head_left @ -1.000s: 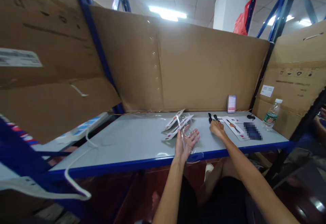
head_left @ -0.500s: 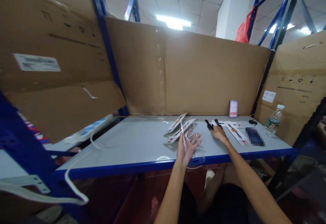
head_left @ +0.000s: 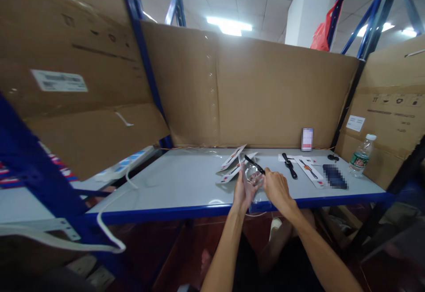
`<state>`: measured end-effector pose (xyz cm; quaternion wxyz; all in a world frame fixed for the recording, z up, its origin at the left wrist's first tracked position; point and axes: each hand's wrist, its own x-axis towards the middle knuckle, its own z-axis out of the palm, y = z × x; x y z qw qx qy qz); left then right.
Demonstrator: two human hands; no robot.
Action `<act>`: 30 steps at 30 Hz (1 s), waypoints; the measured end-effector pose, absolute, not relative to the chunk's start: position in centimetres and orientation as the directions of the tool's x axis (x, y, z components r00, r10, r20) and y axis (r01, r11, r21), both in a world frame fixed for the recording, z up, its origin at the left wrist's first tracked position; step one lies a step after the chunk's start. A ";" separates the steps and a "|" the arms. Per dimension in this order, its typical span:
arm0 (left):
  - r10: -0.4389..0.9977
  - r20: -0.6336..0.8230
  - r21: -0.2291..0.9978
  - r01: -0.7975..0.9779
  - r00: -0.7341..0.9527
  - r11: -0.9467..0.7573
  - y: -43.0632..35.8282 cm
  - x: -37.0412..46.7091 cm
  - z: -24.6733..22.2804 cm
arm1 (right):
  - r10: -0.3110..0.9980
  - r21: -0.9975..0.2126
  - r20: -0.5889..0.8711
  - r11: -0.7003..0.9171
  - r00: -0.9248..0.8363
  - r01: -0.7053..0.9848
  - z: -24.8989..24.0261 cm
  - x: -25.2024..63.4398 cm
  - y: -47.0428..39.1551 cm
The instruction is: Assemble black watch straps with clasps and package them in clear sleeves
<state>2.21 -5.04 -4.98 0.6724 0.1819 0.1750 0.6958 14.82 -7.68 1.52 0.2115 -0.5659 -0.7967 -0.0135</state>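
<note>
My left hand (head_left: 245, 191) holds a clear plastic package (head_left: 251, 174) near the table's front edge, its fingers behind the plastic. My right hand (head_left: 276, 188) is closed round one end of a black strap-like item (head_left: 254, 164), which lies slanted over the package. Just behind my left hand, printed cards (head_left: 231, 158) lean on one another. A second black item (head_left: 289, 166) lies on the table right of my right hand, beside a flat printed card (head_left: 308, 171).
On the grey table (head_left: 186, 181) a phone (head_left: 307, 139) stands at the back. A blurred dark object (head_left: 334, 177), small black parts (head_left: 333, 157) and a water bottle (head_left: 362, 155) are at the right. A cardboard panel (head_left: 282, 97) rises behind; a white cable (head_left: 108, 234) hangs at left.
My right hand has lifted one of the black items off the table and brought it left over the clear package. The other black item stays on the table. The view has shifted slightly.
</note>
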 end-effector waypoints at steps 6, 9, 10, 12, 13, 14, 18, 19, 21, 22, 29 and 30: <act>1.000 0.000 0.454 -0.891 -0.001 -0.001 -5.1 2.2 -5.2 | 0.875 -0.197 0.312 0.440 -0.370 0.876 0.7 12.1 -10.8; 1.000 0.001 0.473 -0.881 -0.025 -0.022 -5.3 2.2 -5.1 | 0.862 -0.295 0.334 0.480 -0.381 0.826 0.2 12.0 -11.5; 1.000 0.001 0.477 -0.879 -0.025 -0.022 -5.3 2.2 -5.1 | 0.862 -0.317 0.336 0.482 -0.379 0.817 0.1 12.0 -11.6; 1.000 -0.003 0.475 -0.880 -0.028 -0.024 -5.3 2.2 -5.1 | 0.870 -0.319 0.321 0.472 -0.375 0.822 -0.1 12.0 -11.7; 0.999 -0.009 0.471 -0.882 -0.032 -0.024 -5.3 2.2 -5.1 | 0.874 -0.307 0.312 0.465 -0.374 0.830 -0.2 12.0 -11.7; 0.999 -0.015 0.468 -0.883 -0.035 -0.024 -5.2 2.2 -5.1 | 0.874 -0.298 0.312 0.462 -0.372 0.835 -0.3 12.1 -11.6; 0.999 0.007 0.463 -0.885 -0.044 -0.042 -5.1 2.1 -5.2 | 0.845 -0.399 0.445 0.484 -0.297 0.779 -0.4 12.8 -11.1; 0.999 0.012 0.461 -0.886 -0.041 -0.042 -5.1 2.1 -5.2 | 0.826 -0.443 0.498 0.503 -0.263 0.742 -0.4 13.1 -11.0; 0.999 0.015 0.453 -0.891 -0.034 -0.037 -5.1 2.0 -5.1 | 0.782 -0.519 0.594 0.552 -0.189 0.652 -0.4 13.7 -11.0; 0.999 0.016 0.448 -0.893 -0.029 -0.033 -5.1 2.0 -5.1 | 0.759 -0.549 0.632 0.580 -0.154 0.602 -0.4 14.0 -11.1; 0.998 0.065 0.469 -0.883 -0.001 -0.032 -5.3 2.3 -4.8 | 0.777 -0.764 0.618 0.557 0.118 0.327 -1.4 15.6 -11.7; 0.997 0.078 0.485 -0.874 0.016 -0.024 -5.4 2.4 -4.8 | 0.805 -0.806 0.574 0.523 0.152 0.277 -1.7 15.9 -11.6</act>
